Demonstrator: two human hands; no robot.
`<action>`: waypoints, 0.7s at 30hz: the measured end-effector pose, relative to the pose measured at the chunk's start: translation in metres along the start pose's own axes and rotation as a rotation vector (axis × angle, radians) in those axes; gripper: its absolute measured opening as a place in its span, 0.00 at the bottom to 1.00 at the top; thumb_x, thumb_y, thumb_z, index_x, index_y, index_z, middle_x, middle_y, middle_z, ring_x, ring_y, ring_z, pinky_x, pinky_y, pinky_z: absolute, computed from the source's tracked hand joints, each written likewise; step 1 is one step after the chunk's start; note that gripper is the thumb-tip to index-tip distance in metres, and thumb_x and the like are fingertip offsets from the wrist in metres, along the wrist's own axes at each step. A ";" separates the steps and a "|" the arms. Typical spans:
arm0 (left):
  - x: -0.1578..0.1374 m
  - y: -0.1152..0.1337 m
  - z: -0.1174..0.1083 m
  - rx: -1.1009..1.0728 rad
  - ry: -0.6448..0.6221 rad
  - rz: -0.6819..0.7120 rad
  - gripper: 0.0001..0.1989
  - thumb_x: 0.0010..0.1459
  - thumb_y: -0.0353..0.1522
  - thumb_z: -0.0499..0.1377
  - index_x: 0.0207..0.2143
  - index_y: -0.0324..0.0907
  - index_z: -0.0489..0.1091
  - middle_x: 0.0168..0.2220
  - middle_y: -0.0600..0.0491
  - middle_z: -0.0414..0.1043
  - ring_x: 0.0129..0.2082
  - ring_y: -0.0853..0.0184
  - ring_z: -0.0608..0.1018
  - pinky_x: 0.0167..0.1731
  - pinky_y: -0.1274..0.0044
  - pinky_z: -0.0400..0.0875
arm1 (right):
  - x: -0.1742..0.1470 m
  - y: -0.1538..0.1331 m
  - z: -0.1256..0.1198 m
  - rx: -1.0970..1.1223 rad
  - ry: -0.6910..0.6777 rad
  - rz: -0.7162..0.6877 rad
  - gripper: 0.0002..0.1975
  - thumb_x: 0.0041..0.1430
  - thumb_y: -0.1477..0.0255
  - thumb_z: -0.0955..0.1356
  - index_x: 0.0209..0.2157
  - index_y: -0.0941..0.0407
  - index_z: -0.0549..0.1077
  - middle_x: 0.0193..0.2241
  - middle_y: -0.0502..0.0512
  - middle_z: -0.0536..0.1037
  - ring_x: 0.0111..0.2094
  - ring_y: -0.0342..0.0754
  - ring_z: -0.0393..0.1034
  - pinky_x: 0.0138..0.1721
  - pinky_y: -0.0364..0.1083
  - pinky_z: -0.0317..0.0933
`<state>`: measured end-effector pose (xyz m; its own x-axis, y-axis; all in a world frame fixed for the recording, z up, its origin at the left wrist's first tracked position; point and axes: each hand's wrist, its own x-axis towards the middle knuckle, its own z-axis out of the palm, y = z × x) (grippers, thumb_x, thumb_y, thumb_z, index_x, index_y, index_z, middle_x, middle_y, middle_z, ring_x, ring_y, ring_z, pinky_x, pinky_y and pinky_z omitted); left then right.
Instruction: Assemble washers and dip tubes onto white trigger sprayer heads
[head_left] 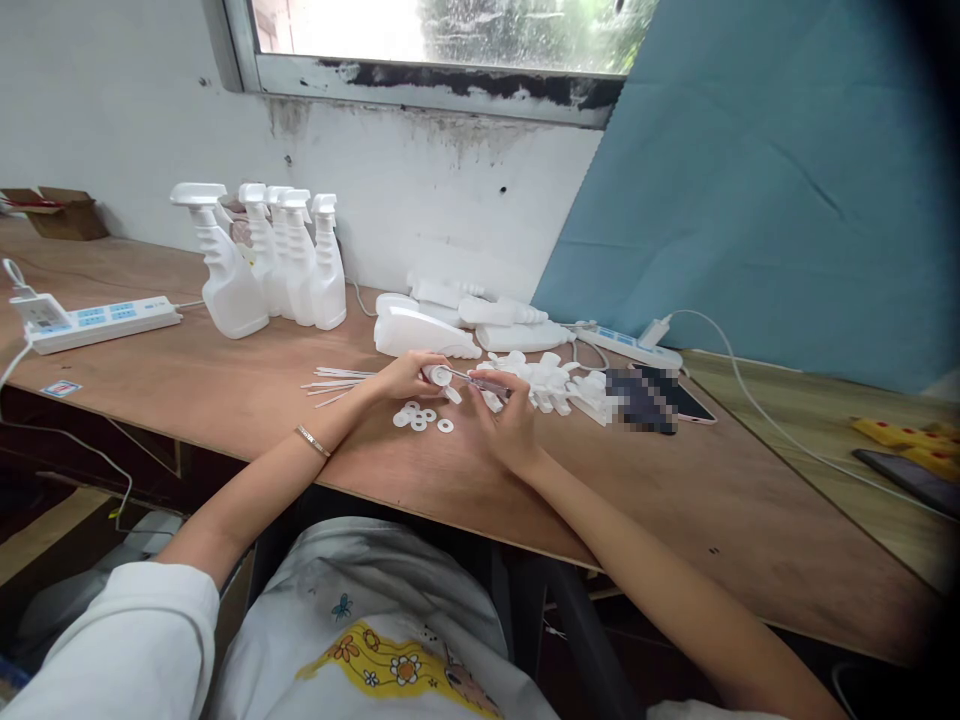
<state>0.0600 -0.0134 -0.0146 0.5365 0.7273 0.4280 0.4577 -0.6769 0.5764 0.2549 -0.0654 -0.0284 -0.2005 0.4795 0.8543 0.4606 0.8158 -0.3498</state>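
My left hand (411,376) is closed around a white trigger spray head (438,375), its round collar opening turned toward me. My right hand (508,412) grips a slim metal tool (491,386), whose thin tip reaches to the collar; its exact kind is too small to make out. Below my hands lie several flat white ring washers (418,417). Thin white dip tubes (334,383) rest left of my left hand. More trigger spray heads (551,377) are piled just beyond my right hand.
Several white spray bottles (232,285) with heads fitted stand at the back left. Headless bottles (424,332) lie by the wall. Power strips (105,325) with cables sit at left and back right. Phones (694,402) lie right of the pile. A cardboard box (64,215) stands far left.
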 end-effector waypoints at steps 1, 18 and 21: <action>0.000 0.000 -0.001 0.037 0.005 0.017 0.14 0.45 0.33 0.59 0.37 0.39 0.71 0.33 0.53 0.67 0.31 0.69 0.68 0.32 0.79 0.62 | 0.000 -0.001 0.000 0.026 0.010 0.032 0.13 0.58 0.70 0.63 0.43 0.51 0.56 0.40 0.56 0.73 0.42 0.49 0.70 0.41 0.53 0.67; 0.000 -0.002 -0.003 0.226 0.044 0.076 0.16 0.45 0.32 0.58 0.39 0.39 0.71 0.32 0.52 0.65 0.26 0.71 0.67 0.29 0.80 0.61 | 0.005 -0.009 0.003 0.355 0.144 0.256 0.12 0.56 0.73 0.65 0.39 0.52 0.56 0.38 0.54 0.71 0.42 0.46 0.69 0.44 0.51 0.65; 0.000 -0.003 -0.003 0.229 0.058 0.071 0.17 0.44 0.31 0.58 0.40 0.40 0.70 0.33 0.52 0.66 0.27 0.71 0.67 0.29 0.80 0.61 | 0.005 -0.009 0.003 0.410 0.153 0.286 0.13 0.55 0.73 0.65 0.39 0.51 0.56 0.37 0.52 0.71 0.41 0.46 0.69 0.44 0.51 0.65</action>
<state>0.0562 -0.0108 -0.0142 0.5343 0.6777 0.5052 0.5726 -0.7299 0.3735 0.2467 -0.0691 -0.0221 0.0270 0.6741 0.7381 0.0963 0.7332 -0.6732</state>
